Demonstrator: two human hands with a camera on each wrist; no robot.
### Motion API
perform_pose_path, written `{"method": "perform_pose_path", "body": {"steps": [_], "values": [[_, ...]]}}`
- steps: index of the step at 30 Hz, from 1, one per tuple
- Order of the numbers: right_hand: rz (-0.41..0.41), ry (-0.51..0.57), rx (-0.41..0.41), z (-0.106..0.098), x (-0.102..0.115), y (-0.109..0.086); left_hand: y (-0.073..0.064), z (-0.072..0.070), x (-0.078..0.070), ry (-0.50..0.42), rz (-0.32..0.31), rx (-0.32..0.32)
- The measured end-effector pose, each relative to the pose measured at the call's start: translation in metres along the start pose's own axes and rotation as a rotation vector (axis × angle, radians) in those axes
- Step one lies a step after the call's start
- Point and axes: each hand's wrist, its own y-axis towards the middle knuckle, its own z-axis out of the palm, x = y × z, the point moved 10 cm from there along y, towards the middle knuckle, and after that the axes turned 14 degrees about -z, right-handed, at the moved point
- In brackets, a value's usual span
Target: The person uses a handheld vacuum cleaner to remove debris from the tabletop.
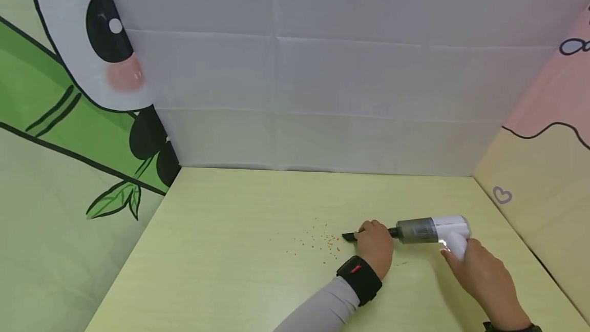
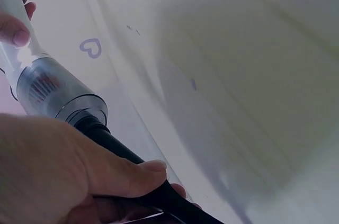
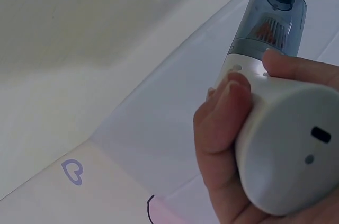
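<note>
A small white handheld vacuum [image 1: 433, 230] with a smoky clear dust cup lies low over the yellow-green table [image 1: 230, 270]. My right hand [image 1: 479, 270] grips its white handle [image 3: 288, 150], thumb near the body. My left hand [image 1: 374, 246] is curled round the black nozzle [image 1: 349, 237], whose tip points left at a scatter of tiny orange crumbs [image 1: 322, 242]. In the left wrist view my thumb [image 2: 132, 173] lies along the black nozzle [image 2: 122, 152], with the dust cup [image 2: 55, 94] behind. The right wrist view shows an orange filter inside the dust cup [image 3: 273, 20].
A white sheet wall [image 1: 299, 91] stands behind the table. A panda and bamboo printed panel [image 1: 69, 117] closes the left side, a pink and yellow panel with a small heart [image 1: 502, 195] the right. Bare tabletop lies to the left of the crumbs.
</note>
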Motion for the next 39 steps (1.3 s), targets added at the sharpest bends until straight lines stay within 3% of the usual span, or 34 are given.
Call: {"method": "perform_pose_path", "body": {"steps": [9,24,33,39], "values": [[0.007,-0.003,-0.005,-0.004,-0.005,-0.005,-0.008,-0.010,-0.001,0.027,0.033,-0.071],[0.004,0.003,0.055,0.001,-0.001,-0.012,-0.023,-0.009,0.006,0.026,0.008,-0.014],[-0.001,-0.003,0.046,0.001,0.005,-0.016,-0.031,-0.015,0.015,0.048,0.020,-0.078],[-0.018,-0.005,0.039,-0.004,0.012,-0.019,-0.035,-0.015,0.018,0.048,0.030,-0.078]]}}
